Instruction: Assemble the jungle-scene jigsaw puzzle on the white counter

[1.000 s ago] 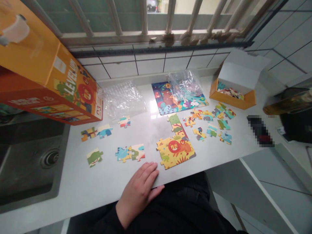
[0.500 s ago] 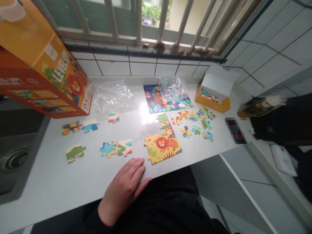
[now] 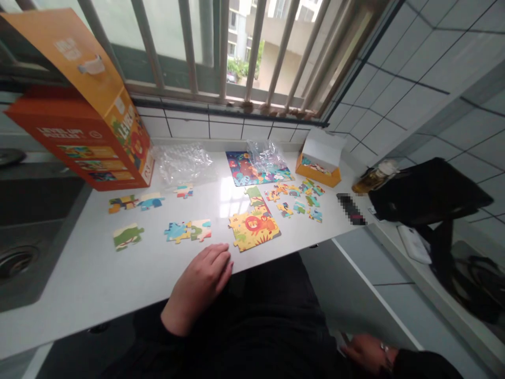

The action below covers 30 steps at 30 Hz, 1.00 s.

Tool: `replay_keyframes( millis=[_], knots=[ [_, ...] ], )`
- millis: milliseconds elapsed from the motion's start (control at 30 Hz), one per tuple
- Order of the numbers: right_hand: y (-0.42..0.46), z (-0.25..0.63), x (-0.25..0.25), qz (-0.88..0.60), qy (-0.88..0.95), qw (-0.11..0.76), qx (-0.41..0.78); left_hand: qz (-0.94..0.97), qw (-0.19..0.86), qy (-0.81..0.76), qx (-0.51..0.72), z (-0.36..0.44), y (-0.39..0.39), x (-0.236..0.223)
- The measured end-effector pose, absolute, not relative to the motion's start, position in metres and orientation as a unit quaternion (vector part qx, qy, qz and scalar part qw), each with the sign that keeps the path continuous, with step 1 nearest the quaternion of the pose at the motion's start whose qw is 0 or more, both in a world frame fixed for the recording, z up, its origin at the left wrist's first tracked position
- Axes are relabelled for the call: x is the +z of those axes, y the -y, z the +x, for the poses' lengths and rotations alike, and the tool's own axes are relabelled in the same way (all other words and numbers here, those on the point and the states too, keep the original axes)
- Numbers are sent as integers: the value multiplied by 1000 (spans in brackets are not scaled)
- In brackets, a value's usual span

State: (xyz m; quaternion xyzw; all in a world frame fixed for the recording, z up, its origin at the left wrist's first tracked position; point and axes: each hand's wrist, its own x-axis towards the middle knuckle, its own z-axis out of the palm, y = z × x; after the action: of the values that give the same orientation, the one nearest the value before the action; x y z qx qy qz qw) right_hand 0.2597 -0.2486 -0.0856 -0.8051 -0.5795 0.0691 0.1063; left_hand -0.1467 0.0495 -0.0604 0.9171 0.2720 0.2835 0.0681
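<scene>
My left hand (image 3: 202,281) lies palm down on the front of the white countertop, fingers stretched out, with nothing visible in it. Just right of its fingertips is a partly joined jigsaw puzzle (image 3: 254,226) showing two lions on yellow, with a green tree piece at its upper left. Above the hand lie two puzzle pieces (image 3: 188,230) side by side, one blue and one green and cream. My right hand (image 3: 365,351) hangs low at the right, below the counter's edge; its fingers are blurred and I cannot tell whether it holds anything.
Loose pieces lie left, including a green piece (image 3: 128,236), and right, a cluster of puzzle pieces (image 3: 300,195). Behind are crumpled plastic (image 3: 181,163), a dark picture sheet (image 3: 240,171) and an orange box (image 3: 319,171). A large puzzle carton (image 3: 87,139) stands beside the sink (image 3: 59,237).
The view has tilted up and turned right. My right hand has come into view at the lower right. My left hand still rests on the counter, its thumb closer to the fingers.
</scene>
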Motion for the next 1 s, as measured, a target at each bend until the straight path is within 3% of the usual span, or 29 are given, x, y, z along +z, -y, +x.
replay_keyframes(
  millis=[167, 300, 400, 633, 1000],
  knots=[
    [159, 296, -67, -703, 688, 68, 166, 914, 59, -283, 284, -149, -47, -66],
    [84, 280, -16, -650, 755, 80, 8, 912, 35, -288, 291, -150, -43, -70],
    [44, 254, -4, -591, 789, 148, -80, 907, 32, -299, 294, -149, -43, -71],
    [-5, 192, -56, -473, 820, 298, -122, 882, 55, -347, 314, -133, -47, -64],
    [-17, 174, -84, -487, 814, 299, -107, 922, -50, -304, 235, -128, -64, -77]
  ],
)
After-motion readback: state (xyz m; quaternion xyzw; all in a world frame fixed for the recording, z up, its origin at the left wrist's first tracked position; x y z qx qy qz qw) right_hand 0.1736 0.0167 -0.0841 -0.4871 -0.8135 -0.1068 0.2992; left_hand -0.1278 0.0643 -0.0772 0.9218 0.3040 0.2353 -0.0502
